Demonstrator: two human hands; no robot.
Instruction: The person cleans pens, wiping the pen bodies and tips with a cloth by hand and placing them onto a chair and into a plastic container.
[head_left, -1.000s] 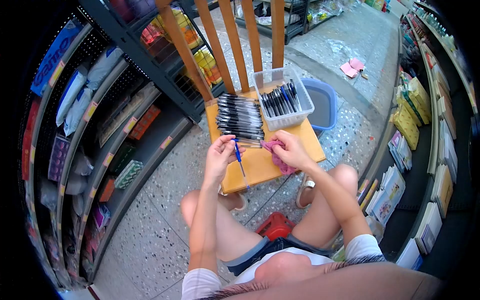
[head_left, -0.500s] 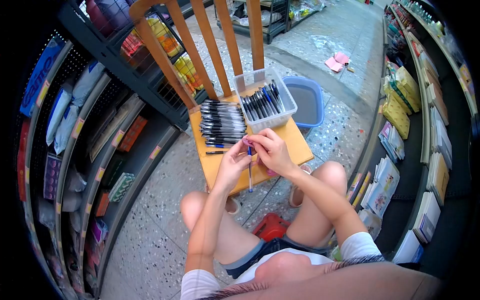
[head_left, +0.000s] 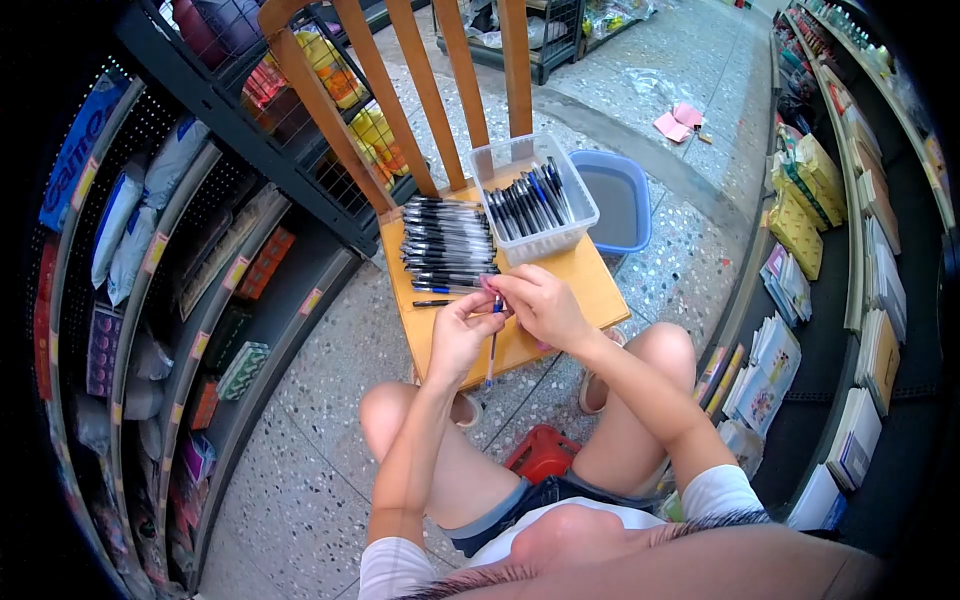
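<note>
Above the front of the wooden chair seat, my left hand pinches a clear pen with blue parts, which hangs tip-down and slightly slanted. My right hand meets it at the pen's upper end, closed on a small pink piece that looks like cloth. The fingers partly cover both. Just beyond my hands lies a row of black-capped clear pens, with a blue-capped one near its front. Right of that row stands a clear plastic box holding several upright pens, mostly black.
A blue basin stands on the floor behind the chair. Shelves of packets curve along the left, and shelves of notebooks along the right. Something red is between my legs. Pink paper lies on the floor farther off.
The pen's lower end has swung a little to the left, so it slants more. My hands stay together at its upper end. The row and the box look the same.
</note>
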